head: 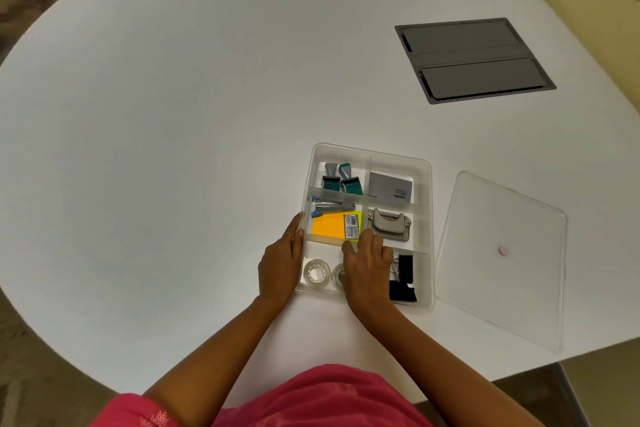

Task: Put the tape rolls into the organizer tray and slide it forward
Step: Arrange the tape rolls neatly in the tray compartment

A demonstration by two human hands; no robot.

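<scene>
Clear tape rolls [317,273]: both already in the organizer tray [425,218].
My left hand [281,262]: fingers flat against its side.
My right hand [367,262]: fingers spread inside.
Left: slide forward.

Both forearms reach forward — left hand [281,262] flat, fingers straight; right hand [367,267] palm-down, fingers spread.

Table [173,114] white, plain. Organizer tray [425,218] near front edge: clear, frosted. Tape rolls [316,273] clear, glossy. Sticky notes [329,226] orange and yellow, white barcode label. Stamps [341,178] grey and teal. Hole punch [389,224] beige-grey. Binder clips [403,282] black. Lid [502,253] clear, pinkish dot. Panel [474,59] toward far right corner: dark grey. Garment [311,399] pink, faint white chevron pattern.
</scene>
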